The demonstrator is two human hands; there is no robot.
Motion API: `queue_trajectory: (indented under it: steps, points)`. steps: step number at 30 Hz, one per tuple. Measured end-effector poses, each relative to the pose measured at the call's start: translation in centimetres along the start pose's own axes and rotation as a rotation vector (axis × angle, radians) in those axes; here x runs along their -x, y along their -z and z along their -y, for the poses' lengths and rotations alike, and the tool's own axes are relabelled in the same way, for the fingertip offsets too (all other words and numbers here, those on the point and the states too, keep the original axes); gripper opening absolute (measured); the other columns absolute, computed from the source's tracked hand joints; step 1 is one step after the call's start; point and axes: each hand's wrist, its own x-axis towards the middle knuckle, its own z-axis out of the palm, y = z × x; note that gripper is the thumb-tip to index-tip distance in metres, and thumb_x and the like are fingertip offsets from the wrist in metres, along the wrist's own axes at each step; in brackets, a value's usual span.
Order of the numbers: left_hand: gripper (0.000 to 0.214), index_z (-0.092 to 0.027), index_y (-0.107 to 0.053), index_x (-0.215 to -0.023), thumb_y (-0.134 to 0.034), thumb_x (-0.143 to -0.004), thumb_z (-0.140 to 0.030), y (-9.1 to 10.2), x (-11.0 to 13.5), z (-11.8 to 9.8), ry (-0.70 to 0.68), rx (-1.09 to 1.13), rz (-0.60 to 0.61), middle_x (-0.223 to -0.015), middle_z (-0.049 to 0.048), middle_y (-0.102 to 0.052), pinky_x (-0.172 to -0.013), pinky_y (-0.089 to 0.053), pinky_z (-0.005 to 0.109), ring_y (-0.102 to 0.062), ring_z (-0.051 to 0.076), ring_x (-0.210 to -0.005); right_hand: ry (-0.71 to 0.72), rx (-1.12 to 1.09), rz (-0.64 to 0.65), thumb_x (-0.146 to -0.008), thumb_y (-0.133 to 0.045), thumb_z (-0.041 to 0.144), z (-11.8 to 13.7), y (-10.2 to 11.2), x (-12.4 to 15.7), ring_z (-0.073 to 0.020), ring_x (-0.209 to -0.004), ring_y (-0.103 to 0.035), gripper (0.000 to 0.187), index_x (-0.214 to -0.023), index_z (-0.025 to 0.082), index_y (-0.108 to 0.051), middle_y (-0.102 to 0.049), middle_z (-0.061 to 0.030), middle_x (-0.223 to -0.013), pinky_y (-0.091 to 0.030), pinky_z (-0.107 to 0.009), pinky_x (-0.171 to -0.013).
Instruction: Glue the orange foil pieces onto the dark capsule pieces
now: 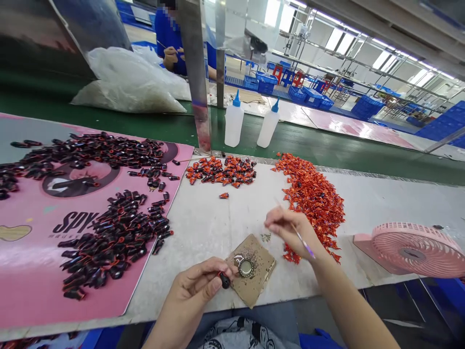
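My left hand (192, 286) pinches a small glossy black piece (224, 279) between finger and thumb, just beside a torn cardboard square (262, 282). On that cardboard lie a round metal cap (246, 268) and scattered grey grains. My right hand (288, 231) is shut on a thin purple-handled stick (305, 245), above the table and apart from the cardboard. Beside it rises a heap of small orange-red pieces (312, 208). Black-and-orange pieces lie in a loose group (221, 172) on the white table (203, 228), and more lie in two large heaps (119, 237) on a pink printed mat (32, 271).
Two white squeeze bottles with blue tips (233, 120) stand beyond the table on a green belt (152, 123). A pink fan (414, 249) lies at the right. Bulging white plastic bags (127, 82) and a seated co-worker in blue (170, 43) are behind a metal post (195, 68).
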Motion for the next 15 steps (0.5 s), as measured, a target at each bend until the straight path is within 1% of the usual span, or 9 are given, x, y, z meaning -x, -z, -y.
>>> queue_trajectory:
  steps: [2,3,4,5,7,9,11,13,15]
  points:
    - [0.026,-0.021,-0.08,-0.074,-0.089,-0.064,-0.042,-1.3,0.5,-0.9,-0.008,0.024,0.021,-0.075,0.0067,-0.073,-0.081,-0.056,0.028,-0.071,0.023,-0.087,-0.11,-0.422,0.107,-0.091,-0.063,0.046,2.6,-1.0,1.9,-0.0156,-0.072,-0.069,0.03,-0.082,0.017,-0.069,-0.071,-0.0064,-0.08,-0.055,-0.024,-0.062]
    - [0.025,-0.021,-0.08,-0.074,-0.089,-0.063,-0.042,-2.0,0.8,-1.3,-0.011,0.046,0.02,-0.074,0.006,-0.072,-0.08,-0.056,0.027,-0.07,0.023,-0.087,-0.154,-0.564,0.118,-0.087,-0.069,0.046,3.6,-1.5,2.8,-0.0149,-0.071,-0.069,0.028,-0.085,0.018,-0.07,-0.071,-0.0056,-0.081,-0.055,-0.023,-0.061]
    - [0.025,-0.021,-0.08,-0.073,-0.089,-0.063,-0.043,-2.7,1.1,-1.6,-0.01,0.069,0.02,-0.072,0.0053,-0.071,-0.079,-0.055,0.026,-0.069,0.022,-0.085,-0.187,-0.661,0.118,-0.083,-0.073,0.044,4.3,-2.0,3.6,-0.0145,-0.07,-0.069,0.025,-0.088,0.019,-0.07,-0.071,-0.0047,-0.081,-0.056,-0.023,-0.062]
    - [0.025,-0.021,-0.08,-0.072,-0.09,-0.063,-0.043,-3.3,1.5,-1.8,-0.005,0.091,0.017,-0.071,0.0046,-0.07,-0.077,-0.055,0.025,-0.069,0.021,-0.082,-0.207,-0.709,0.091,-0.081,-0.076,0.042,4.8,-2.5,4.3,-0.014,-0.071,-0.069,0.024,-0.089,0.02,-0.07,-0.072,-0.0041,-0.081,-0.056,-0.022,-0.063]
    - [0.024,-0.021,-0.08,-0.071,-0.09,-0.062,-0.041,-4.3,2.0,-2.0,0.015,0.131,0.016,-0.07,0.0037,-0.07,-0.074,-0.054,0.024,-0.067,0.018,-0.076,-0.184,-0.686,-0.018,-0.078,-0.08,0.037,5.2,-3.3,5.2,-0.0132,-0.07,-0.069,0.021,-0.09,0.022,-0.072,-0.072,-0.0022,-0.079,-0.056,-0.021,-0.064]
    - [0.023,-0.021,-0.08,-0.071,-0.091,-0.061,-0.039,-4.7,2.4,-1.8,0.032,0.158,0.009,-0.07,0.0034,-0.07,-0.072,-0.054,0.023,-0.066,0.016,-0.072,-0.108,-0.554,-0.157,-0.078,-0.08,0.033,5.2,-3.9,5.7,-0.0142,-0.075,-0.07,0.017,-0.091,0.025,-0.074,-0.074,-0.0028,-0.083,-0.056,-0.022,-0.067]
    - [0.024,-0.021,-0.08,-0.072,-0.092,-0.061,-0.038,-4.8,2.5,-1.6,0.033,0.166,-0.015,-0.072,0.0037,-0.071,-0.071,-0.054,0.022,-0.066,0.015,-0.073,-0.032,-0.407,-0.275,-0.08,-0.079,0.029,5.2,-4.3,5.9,-0.0163,-0.082,-0.072,0.016,-0.095,0.026,-0.075,-0.076,-0.0051,-0.092,-0.058,-0.023,-0.071]
    - [0.024,-0.021,-0.08,-0.073,-0.091,-0.062,-0.038,-4.6,2.4,-1.3,0.027,0.164,-0.034,-0.074,0.0042,-0.072,-0.074,-0.055,0.021,-0.067,0.016,-0.076,0.021,-0.314,-0.336,-0.084,-0.075,0.025,5.3,-4.7,6.0,-0.0172,-0.087,-0.073,0.018,-0.102,0.027,-0.075,-0.076,-0.0065,-0.098,-0.059,-0.025,-0.074]
    - [0.021,-0.022,-0.081,-0.077,-0.089,-0.066,-0.037,-4.3,2.2,-1.0,0.013,0.159,0.0,-0.077,0.0043,-0.074,-0.076,-0.056,0.021,-0.069,0.016,-0.078,0.067,-0.286,-0.345,-0.088,-0.07,0.022,5.5,-5.0,6.0,-0.0168,-0.086,-0.073,0.021,-0.109,0.027,-0.073,-0.077,-0.0064,-0.096,-0.06,-0.025,-0.074]
